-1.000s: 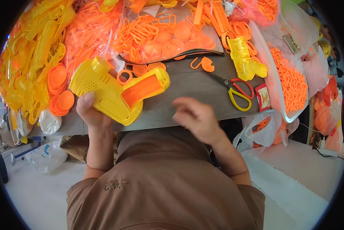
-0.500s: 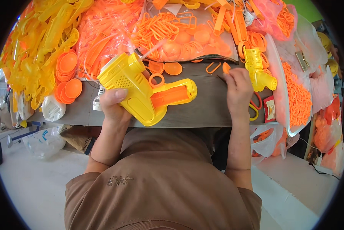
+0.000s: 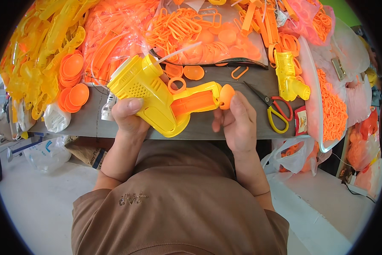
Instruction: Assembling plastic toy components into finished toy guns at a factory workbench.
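Yellow moulded plastic fills the middle of the head view: a toy gun body with an orange panel let into its side [image 3: 163, 100], held above the near edge of the grey worktop [image 3: 89, 121]. Its long axis runs from far left, where the fat ribbed barrel end points, down to the near right, where the slimmer grip end finishes.

The left hand [image 3: 129, 117] is wrapped round the toy's middle from below, thumb pressed on the yellow shell, so it is closed on the body and carries it.

The right hand [image 3: 238, 121] sits just right of the grip end. Its fingertips pinch a small orange rounded plastic cap [image 3: 226, 96], which touches or all but touches the tip of the grip; I cannot tell whether it is seated there. The cap lies directly on the line of the toy's long axis, and the right hand is the nearer one to that end.

Further off on the worktop, to the right, lie scissors with red and yellow handles [image 3: 272, 111], and beyond them a second yellow toy gun [image 3: 288, 78]. Stacked orange discs [image 3: 72, 80] stand to the left, and clear bags of orange rings and loops [image 3: 199, 32] cover the far side.
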{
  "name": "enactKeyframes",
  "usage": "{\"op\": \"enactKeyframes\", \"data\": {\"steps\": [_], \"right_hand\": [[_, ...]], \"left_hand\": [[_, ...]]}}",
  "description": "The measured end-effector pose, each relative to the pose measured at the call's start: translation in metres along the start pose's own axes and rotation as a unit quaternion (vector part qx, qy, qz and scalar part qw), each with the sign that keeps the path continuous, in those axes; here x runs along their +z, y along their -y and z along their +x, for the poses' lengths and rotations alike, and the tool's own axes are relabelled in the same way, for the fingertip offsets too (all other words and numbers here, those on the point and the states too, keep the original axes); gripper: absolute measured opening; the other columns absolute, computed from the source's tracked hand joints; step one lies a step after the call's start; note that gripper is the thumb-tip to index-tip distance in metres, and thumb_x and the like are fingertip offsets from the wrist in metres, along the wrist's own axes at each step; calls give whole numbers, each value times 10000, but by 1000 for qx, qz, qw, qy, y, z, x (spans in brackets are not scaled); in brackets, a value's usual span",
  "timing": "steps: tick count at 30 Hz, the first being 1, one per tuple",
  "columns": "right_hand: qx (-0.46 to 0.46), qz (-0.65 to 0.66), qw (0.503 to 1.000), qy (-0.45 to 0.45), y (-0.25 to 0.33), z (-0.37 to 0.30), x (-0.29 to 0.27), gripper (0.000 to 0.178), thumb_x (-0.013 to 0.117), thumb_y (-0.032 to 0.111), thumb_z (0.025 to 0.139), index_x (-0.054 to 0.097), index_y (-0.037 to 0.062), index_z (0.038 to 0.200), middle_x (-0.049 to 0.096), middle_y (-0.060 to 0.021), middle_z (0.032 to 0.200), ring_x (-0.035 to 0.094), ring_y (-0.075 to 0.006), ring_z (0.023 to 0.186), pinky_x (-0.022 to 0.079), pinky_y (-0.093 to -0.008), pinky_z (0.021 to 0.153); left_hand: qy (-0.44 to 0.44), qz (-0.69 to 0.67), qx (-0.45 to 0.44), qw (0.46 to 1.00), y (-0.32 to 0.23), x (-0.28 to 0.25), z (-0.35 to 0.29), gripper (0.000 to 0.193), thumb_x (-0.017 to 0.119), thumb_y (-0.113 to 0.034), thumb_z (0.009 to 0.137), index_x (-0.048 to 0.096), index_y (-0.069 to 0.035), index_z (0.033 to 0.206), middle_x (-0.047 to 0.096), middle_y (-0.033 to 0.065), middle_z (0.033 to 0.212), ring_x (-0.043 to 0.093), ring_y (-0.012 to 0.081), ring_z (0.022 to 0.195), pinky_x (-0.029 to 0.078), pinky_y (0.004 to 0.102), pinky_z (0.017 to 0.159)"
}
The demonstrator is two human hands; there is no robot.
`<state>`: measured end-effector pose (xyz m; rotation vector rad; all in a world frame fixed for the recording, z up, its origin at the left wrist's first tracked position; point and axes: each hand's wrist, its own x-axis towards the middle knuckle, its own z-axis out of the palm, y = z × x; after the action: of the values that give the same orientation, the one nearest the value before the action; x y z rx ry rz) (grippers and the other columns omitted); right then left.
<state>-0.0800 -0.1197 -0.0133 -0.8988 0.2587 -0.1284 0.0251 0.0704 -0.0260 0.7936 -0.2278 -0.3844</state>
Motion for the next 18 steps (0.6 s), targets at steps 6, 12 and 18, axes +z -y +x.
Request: {"op": "enactKeyframes", "data": {"steps": [6, 12, 18], "right_hand": [[-45, -182, 982, -19, -9, -7, 7, 483, 305, 410, 980, 511, -18, 1061, 563, -92, 831, 537, -121, 637, 458, -227, 490], [-15, -402, 909, 108, 26, -8, -6, 551, 329, 486, 957, 533, -19, 1039, 548, -58, 736, 530, -107, 600, 455, -226, 502], [125, -344, 906, 214, 37, -10, -16, 585, 486, 542, 882, 551, -27, 1005, 578, -60, 748, 580, -116, 630, 486, -223, 551]], "left_hand": [[3, -66, -28, 997, 0, 13, -3, 701, 649, -242, 565, 480, 19, 1193, 596, 182, 1038, 611, 283, 910, 519, 369, 803], [36, -92, -45, 994, -6, 2, -8, 730, 662, -226, 544, 472, 28, 1201, 589, 207, 1034, 613, 299, 917, 528, 389, 805], [91, -118, -75, 986, -5, -3, -17, 761, 670, -218, 519, 456, 29, 1206, 580, 223, 1016, 614, 313, 898, 540, 395, 779]]}}
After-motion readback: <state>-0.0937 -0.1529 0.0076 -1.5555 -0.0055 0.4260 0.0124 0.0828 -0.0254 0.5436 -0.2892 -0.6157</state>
